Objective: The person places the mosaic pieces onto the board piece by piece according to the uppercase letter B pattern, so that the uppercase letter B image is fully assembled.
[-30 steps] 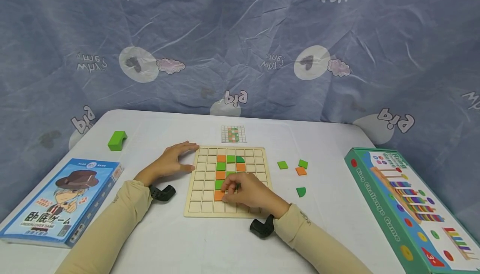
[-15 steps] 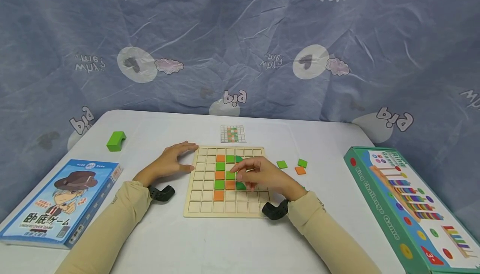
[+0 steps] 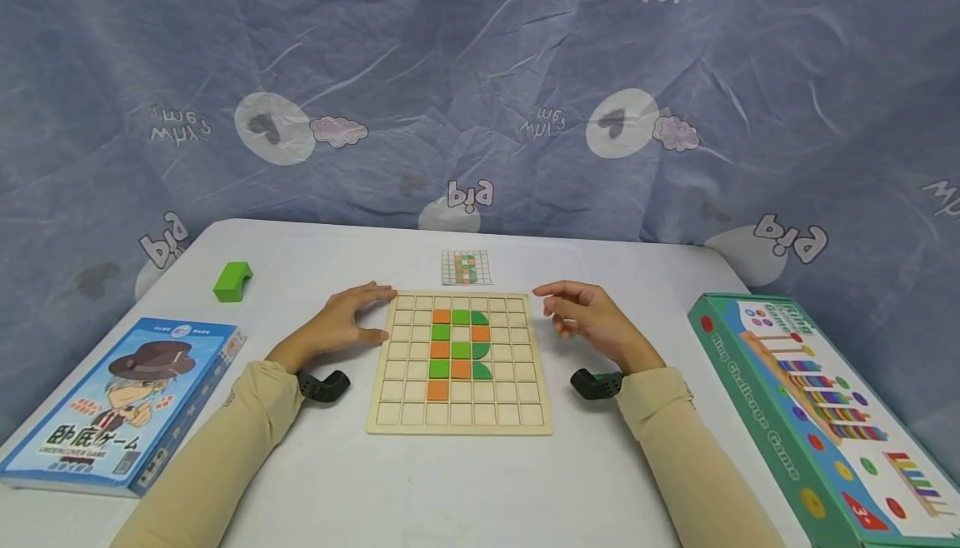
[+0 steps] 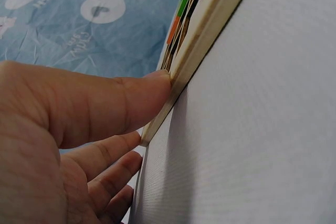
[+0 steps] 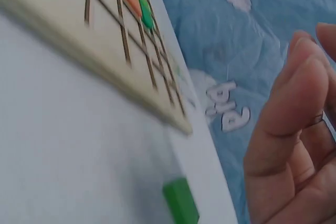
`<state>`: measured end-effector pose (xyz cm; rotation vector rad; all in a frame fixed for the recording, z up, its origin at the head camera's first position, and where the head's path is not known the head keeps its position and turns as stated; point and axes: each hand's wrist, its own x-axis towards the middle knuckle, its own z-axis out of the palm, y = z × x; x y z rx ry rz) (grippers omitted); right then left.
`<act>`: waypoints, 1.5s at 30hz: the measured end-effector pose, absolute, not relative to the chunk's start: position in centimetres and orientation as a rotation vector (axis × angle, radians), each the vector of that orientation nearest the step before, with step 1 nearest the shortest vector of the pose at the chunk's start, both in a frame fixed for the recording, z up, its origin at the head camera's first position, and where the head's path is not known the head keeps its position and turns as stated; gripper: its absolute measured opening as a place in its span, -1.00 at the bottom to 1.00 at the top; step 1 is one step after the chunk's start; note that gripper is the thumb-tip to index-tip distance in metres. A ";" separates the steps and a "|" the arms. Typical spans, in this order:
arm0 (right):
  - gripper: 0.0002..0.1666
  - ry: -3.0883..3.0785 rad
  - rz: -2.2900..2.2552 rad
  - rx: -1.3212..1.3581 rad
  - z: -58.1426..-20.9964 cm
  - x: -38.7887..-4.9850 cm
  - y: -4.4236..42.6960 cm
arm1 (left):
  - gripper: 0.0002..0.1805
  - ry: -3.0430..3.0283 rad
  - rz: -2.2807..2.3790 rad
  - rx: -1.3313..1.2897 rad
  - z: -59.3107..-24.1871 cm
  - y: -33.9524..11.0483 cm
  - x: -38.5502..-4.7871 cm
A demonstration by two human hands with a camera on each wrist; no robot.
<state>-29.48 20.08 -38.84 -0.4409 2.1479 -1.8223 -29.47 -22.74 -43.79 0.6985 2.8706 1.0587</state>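
Right hand (image 3: 588,315) looks empty, fingers loosely bent, and it's nearer the green tile (image 5: 180,202) lying below it than the left hand (image 3: 333,323), spread against the board (image 3: 397,366).

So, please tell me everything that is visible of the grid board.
The grid board looks wooden: pale, square, with a rim and lines dividing it into square cells. It lies flat on the white table, in front of the pattern card. Orange and green tiles sit in some middle cells; others are bare. The left hand touches its left edge.
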 end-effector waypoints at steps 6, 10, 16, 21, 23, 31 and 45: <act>-0.67 2.122 -1.907 -0.305 -40.1 -30.5 23.0 | -0.14 2.870 1.048 0.689 -44.1 -22.8 -29.6; -0.58 2.154 -1.890 -0.238 -40.6 -30.8 24.4 | -0.14 2.870 1.050 0.691 -44.1 -22.8 -29.6; -0.52 2.144 -1.864 -0.203 -41.4 -31.1 25.5 | -0.15 2.872 1.047 0.690 -44.1 -22.8 -29.6; -0.51 2.220 -1.769 -0.246 -41.8 -31.1 25.5 | -0.16 2.872 1.052 0.684 -44.1 -22.8 -29.6; -0.51 2.261 -1.715 -0.276 -41.9 -31.0 25.5 | -0.15 2.870 1.055 0.682 -44.1 -22.8 -29.6; -0.48 2.383 -1.541 -0.349 -41.8 -30.8 25.1 | -0.15 2.861 1.067 0.670 -44.0 -22.7 -29.5; -0.56 2.435 -1.490 -0.296 -41.4 -30.7 24.5 | -0.15 2.865 1.070 0.671 -43.6 -22.6 -29.2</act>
